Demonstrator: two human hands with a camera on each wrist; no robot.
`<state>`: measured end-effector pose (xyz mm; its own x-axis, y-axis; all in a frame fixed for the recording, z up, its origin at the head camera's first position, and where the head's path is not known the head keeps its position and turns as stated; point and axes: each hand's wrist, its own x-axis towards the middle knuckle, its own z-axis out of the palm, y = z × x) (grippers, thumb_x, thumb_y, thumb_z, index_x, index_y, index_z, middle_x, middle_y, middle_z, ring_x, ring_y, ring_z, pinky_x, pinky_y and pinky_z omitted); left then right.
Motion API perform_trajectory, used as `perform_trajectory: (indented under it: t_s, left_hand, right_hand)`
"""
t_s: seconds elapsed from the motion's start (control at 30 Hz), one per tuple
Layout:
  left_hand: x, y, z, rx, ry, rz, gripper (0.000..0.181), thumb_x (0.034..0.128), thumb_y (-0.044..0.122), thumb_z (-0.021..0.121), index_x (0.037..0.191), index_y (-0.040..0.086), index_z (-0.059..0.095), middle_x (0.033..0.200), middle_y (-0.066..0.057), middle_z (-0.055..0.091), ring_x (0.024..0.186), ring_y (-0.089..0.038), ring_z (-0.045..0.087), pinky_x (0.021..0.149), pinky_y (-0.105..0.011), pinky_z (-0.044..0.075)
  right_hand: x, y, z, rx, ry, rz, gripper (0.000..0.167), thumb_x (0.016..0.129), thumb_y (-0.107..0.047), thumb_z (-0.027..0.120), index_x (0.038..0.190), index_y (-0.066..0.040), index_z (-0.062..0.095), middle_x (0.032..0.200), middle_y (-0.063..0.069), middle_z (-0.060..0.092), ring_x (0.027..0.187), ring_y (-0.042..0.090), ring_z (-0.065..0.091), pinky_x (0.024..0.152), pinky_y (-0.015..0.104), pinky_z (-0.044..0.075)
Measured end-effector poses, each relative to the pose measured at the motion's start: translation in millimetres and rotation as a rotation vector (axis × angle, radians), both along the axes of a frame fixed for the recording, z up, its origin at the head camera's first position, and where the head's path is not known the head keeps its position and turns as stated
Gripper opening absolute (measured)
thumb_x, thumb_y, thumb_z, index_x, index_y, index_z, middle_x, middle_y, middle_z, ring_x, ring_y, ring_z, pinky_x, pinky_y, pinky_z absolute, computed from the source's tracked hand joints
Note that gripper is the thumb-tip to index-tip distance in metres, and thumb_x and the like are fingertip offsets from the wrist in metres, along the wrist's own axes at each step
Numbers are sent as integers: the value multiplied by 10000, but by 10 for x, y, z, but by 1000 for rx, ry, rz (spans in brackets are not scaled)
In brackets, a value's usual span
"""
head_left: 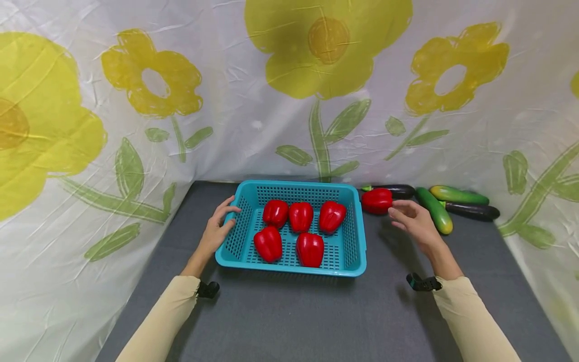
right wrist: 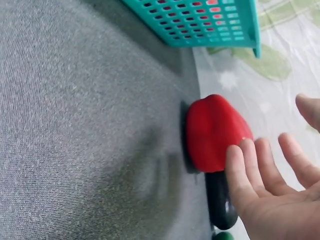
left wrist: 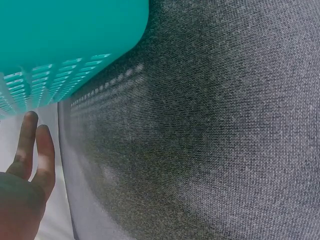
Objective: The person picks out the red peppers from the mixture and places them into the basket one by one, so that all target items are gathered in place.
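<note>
A blue-green plastic basket (head_left: 289,272) with perforated walls holds several red bell peppers (head_left: 310,250). At its left rim is my left hand (head_left: 218,229), fingers spread and loosely bent; two of its fingers (left wrist: 46,155) extend beside the basket wall (left wrist: 55,75) in the left wrist view. Whether they touch it, I cannot tell. Outside the basket's right side lies another red bell pepper (head_left: 376,201). My right hand (head_left: 413,223) is just right of this pepper, fingers loosely extended, fingertips close to its surface. Contact is unclear in the right wrist view.
Behind the single pepper lies a dark eggplant (head_left: 398,191). Farther right are a second eggplant (head_left: 472,211) and two green-yellow cucumber-like vegetables (head_left: 435,208). A dark grey cloth (head_left: 289,322) covers the table, and a flower-printed curtain (head_left: 235,125) hangs behind it.
</note>
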<state>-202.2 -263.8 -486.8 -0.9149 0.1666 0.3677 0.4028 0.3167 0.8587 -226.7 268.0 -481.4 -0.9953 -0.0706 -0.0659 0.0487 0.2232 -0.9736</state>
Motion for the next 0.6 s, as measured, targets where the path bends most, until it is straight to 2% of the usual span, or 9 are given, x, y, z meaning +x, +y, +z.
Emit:
perform_trajectory:
  t_s: [0.1,0.2,0.4,0.47,0.6]
  left_hand:
    - [-4,0,5,2,-1,0,266,949,-177,471,1193,-188,573,1536,-369,295,1408,-545,256,1039,-707,290]
    - [-3,0,6,5,-1,-2,264,948,-178,474,1191,-188,575,1535,-373,292,1407,-546,257,1032,-705,300]
    - [5,7,12,-1,6,-4,263,949,-176,483,1195,-186,576,1534,-376,291,1404,-551,261,1003,-699,329]
    - [8,11,17,-7,12,-3,261,949,-176,486,1192,-181,579,1532,-377,294,1404,-551,262,999,-703,328]
    - [8,6,14,-10,8,2,262,948,-176,485,1191,-180,582,1532,-375,297,1405,-549,260,1011,-712,316]
  right_hand:
    - [-36,8,-40,4,18,-32,622,991,-284,680,1448,62,438,1353,249,520,1061,125,620,928,361,506]
    - [-69,17,-90,45,34,-66,658,979,-313,694,1467,42,431,1418,250,493,1156,191,577,938,367,507]
    - [-143,10,-214,155,47,-115,762,944,-396,723,1516,-11,398,1545,279,355,1364,462,405,1034,591,397]
    - [-156,4,-243,178,45,-124,802,930,-415,737,1534,-30,377,1561,283,321,1367,500,387,1042,632,363]
    - [-189,-11,-296,193,42,-123,869,918,-419,750,1574,-54,313,1576,294,267,1368,518,372,1039,640,360]
